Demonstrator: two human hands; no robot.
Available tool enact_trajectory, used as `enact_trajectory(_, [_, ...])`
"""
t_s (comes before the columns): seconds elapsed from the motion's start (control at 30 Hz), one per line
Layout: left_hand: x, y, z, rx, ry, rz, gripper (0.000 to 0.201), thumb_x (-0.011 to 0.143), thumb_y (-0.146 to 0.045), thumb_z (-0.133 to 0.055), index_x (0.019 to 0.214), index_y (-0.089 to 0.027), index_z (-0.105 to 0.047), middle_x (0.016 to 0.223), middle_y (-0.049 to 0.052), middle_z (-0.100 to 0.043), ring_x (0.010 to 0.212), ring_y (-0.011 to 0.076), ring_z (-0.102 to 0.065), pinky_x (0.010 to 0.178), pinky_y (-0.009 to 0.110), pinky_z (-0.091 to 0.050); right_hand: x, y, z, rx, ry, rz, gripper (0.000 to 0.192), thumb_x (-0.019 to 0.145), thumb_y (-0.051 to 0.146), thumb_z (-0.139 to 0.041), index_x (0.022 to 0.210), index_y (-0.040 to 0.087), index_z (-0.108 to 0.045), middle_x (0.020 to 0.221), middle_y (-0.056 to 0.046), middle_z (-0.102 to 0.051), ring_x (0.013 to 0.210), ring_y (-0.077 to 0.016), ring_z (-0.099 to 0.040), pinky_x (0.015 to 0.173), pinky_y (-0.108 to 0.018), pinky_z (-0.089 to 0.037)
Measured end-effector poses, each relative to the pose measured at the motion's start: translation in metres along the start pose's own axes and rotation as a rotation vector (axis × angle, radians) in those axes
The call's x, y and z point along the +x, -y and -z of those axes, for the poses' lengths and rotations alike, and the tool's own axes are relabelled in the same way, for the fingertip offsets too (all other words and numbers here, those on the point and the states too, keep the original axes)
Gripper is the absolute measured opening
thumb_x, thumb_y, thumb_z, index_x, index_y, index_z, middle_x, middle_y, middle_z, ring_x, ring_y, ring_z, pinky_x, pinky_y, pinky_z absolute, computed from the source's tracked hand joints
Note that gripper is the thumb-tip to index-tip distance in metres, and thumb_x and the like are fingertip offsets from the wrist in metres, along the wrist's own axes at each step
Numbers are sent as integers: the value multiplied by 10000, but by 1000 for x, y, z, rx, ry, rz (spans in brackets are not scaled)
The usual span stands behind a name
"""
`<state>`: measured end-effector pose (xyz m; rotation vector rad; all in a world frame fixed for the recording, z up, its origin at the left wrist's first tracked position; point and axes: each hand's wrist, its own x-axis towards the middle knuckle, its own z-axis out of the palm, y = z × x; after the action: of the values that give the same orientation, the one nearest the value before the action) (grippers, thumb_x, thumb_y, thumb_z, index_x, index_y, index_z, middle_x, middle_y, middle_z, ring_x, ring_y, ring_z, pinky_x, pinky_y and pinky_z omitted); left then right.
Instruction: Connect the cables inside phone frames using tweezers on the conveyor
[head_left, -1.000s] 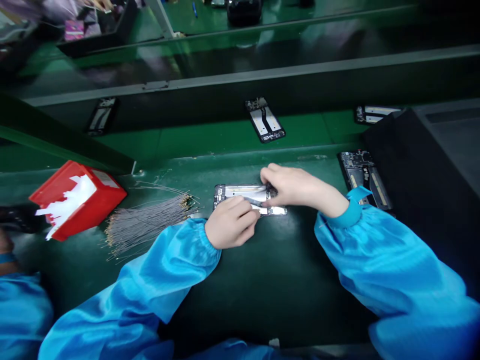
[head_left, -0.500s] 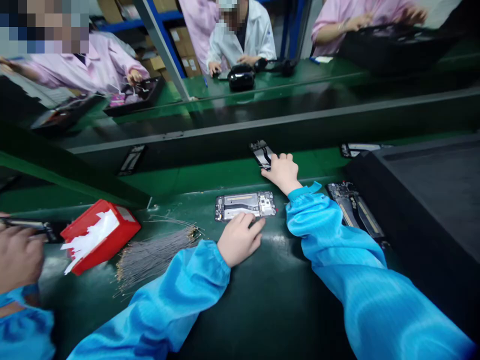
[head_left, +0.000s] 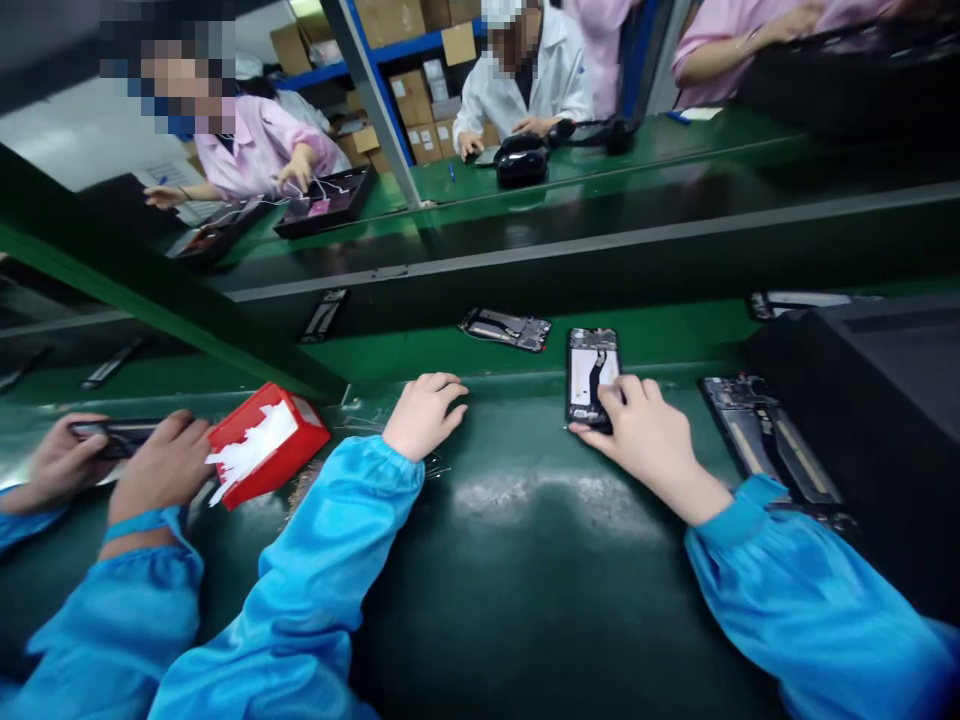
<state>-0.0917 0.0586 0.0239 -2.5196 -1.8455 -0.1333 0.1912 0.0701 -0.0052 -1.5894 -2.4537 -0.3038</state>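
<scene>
My right hand (head_left: 649, 435) grips the lower end of an opened phone (head_left: 592, 365), thumb on one edge and fingers on the other. The phone's bare inside faces up, with a black flex cable across a pale panel. My left hand (head_left: 427, 412) is empty, its fingers apart, above the bench near the raised strip. Beyond it, a second opened phone (head_left: 508, 330) lies on the green strip. Thin wires (head_left: 435, 468), mostly hidden under my left sleeve, lie on the bench. Right of my right hand rests another opened phone (head_left: 772, 440).
A red box (head_left: 274, 450) with torn white paper stands left of my arm, beside a co-worker's hands (head_left: 161, 460) holding a phone. A green post (head_left: 225, 330) slants across the left. A black case (head_left: 877, 420) stands at right. People work across the line.
My right hand has drawn a phone from the strip toward me. The phone by my left hand is now on the strip, and that hand has moved left, away from it.
</scene>
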Motion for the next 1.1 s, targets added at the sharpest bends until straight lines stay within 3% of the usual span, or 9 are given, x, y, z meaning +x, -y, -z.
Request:
enact_trajectory(0.17, [-32, 11, 13, -24, 137, -129, 153, 815, -211, -466, 909, -180, -583, 979, 47, -568, 914, 186, -490, 820, 332, -410, -22, 37, 5, 230, -10, 471, 361, 790, 405, -511, 974, 105, -592, 835, -106, -544, 788, -223, -458, 665, -329, -383])
enact_trajectory(0.3, [-46, 2, 19, -6, 189, -197, 130, 759, -180, -508, 866, -177, -581, 920, 45, -557, 850, 176, -480, 770, 316, -406, -22, 56, 6, 298, -9, 589, 233, 802, 355, -513, 845, 143, -599, 741, -72, -537, 722, -204, -465, 601, -325, -363])
enact_trajectory(0.5, [-46, -3, 12, 84, 140, -259, 132, 805, -172, -465, 745, -182, -583, 865, 37, -552, 801, 164, -472, 707, 302, -373, -18, 60, 7, 350, 8, 553, 192, 783, 360, -540, 786, 172, -579, 737, -69, -549, 698, -201, -478, 567, -319, -354])
enact_trajectory(0.77, [-26, -62, -20, -169, -6, -249, 198, 878, -213, -395, 863, -199, -592, 836, 24, -563, 778, 140, -500, 724, 265, -418, -19, 63, 4, 391, 76, 368, 178, 784, 336, -531, 805, 160, -553, 731, -81, -573, 713, -222, -510, 596, -326, -380])
enact_trajectory(0.9, [-32, -69, -29, -414, -110, -187, 195, 856, -137, -397, 941, -177, -568, 895, 39, -546, 847, 129, -514, 777, 240, -447, -13, 54, 9, 707, -2, 286, 45, 778, 197, -495, 757, 172, -525, 790, -72, -524, 802, -212, -488, 690, -331, -410])
enact_trajectory(0.97, [-35, -71, -31, -502, -151, -131, 191, 836, -124, -418, 960, -175, -554, 936, 45, -527, 862, 123, -521, 777, 232, -458, -10, 49, 12, 925, -43, 211, 81, 808, 183, -443, 786, 183, -521, 860, -71, -503, 868, -202, -486, 755, -343, -414])
enact_trajectory(1.1, [-37, -76, -33, -485, -164, -83, 135, 832, -151, -430, 842, -175, -562, 913, 40, -522, 824, 123, -519, 752, 240, -453, -6, 44, 13, 1166, 14, 115, 153, 868, 250, -384, 863, 196, -527, 892, -59, -513, 879, -182, -514, 796, -347, -414])
